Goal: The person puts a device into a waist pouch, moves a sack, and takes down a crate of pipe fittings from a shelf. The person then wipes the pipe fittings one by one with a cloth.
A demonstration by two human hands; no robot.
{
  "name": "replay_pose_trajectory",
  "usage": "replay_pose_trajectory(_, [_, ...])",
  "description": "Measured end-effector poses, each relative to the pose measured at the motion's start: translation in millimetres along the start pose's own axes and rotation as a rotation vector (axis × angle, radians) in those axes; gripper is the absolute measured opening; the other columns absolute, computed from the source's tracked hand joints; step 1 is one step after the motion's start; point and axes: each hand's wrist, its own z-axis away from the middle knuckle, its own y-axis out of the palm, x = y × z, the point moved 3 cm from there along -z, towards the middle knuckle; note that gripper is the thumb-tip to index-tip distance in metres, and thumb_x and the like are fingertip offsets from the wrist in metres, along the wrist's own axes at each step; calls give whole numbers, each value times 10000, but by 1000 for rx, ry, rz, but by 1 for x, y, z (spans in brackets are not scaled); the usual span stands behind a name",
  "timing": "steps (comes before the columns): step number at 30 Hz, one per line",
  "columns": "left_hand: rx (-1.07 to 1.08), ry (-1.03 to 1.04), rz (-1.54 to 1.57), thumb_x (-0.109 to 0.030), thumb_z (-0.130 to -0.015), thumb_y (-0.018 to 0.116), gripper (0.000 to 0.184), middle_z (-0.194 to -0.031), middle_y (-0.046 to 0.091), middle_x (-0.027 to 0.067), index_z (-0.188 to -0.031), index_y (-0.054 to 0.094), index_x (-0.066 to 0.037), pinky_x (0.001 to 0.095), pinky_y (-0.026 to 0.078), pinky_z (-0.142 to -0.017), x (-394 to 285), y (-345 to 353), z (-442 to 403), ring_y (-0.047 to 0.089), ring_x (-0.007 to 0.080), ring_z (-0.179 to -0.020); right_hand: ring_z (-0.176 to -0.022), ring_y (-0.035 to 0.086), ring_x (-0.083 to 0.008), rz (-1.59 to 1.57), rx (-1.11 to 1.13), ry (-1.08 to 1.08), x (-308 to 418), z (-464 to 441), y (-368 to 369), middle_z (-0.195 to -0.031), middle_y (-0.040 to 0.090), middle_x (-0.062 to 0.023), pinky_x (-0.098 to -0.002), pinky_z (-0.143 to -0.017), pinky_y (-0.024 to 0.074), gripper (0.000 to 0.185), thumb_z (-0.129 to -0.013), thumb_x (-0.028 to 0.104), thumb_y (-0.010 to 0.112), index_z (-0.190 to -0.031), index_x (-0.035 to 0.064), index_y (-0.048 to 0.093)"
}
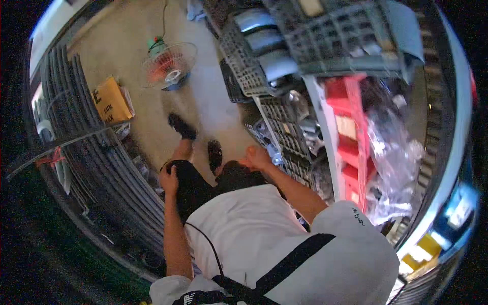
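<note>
My left hand [169,179] rests on the side of my left thigh, over the dark shorts [189,185], its thumb apart from the fingers. By my right knee is my right hand [258,157], its fingers curled in and tinted orange-red. Blur hides what it holds, if anything. Two dark shoes, one [181,127] further forward and the other [215,155] nearer, stand on the floor between the racks.
A fan [170,68] stands ahead on the floor [208,96]. Long dark tubes [101,147] and a yellow-orange box [109,100] are at the left. Grey crates [340,40], red bins [353,142] and clear plastic bags [394,157] line the right.
</note>
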Motion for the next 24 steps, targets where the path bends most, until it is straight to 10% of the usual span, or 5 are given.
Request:
replay_pose_trajectory(8, [97,761,-307,-183,-887,509,337,-1171,556,173,-1196,554,-57,453,438,-884,177,49,22,539,382,-1030,-553,462,-213,38,-66,-163,-220,165,104,-618,456,-48,-416,-491,384,291,-741,348,656,-624,149,479])
replay_pose_trajectory(9, [394,375,-313,-202,-897,506,369,-1167,556,185,-1211,532,-11,456,432,-894,155,37,33,544,374,-1023,-519,438,-202,7,-104,-252,-223,169,112,-592,429,-37,-414,-470,371,308,-740,347,660,-603,154,463])
replay_pose_trajectory(12, [359,469,-303,-273,-921,491,398,-1203,535,191,-1232,524,-27,435,431,-899,168,23,53,544,355,-1044,-489,417,-186,103,-460,-504,-143,182,68,-572,416,-17,-400,-443,357,300,-729,368,684,-625,167,487])
replay_pose_trajectory(18, [548,202,-482,-356,-934,431,407,-1171,566,165,-1216,549,-87,412,440,-855,216,30,45,558,323,-1011,-688,581,-195,-331,-560,-6,-18,117,29,-761,597,-89,-357,-614,467,260,-760,339,680,-814,97,603])
replay_pose_trajectory(24, [458,-66,200,-349,-880,530,374,-972,613,115,-1134,575,-79,363,459,-682,164,-5,31,572,240,-784,-784,640,-237,-311,-431,0,86,136,-55,-864,656,-135,-364,-699,506,299,-787,266,665,-974,35,631])
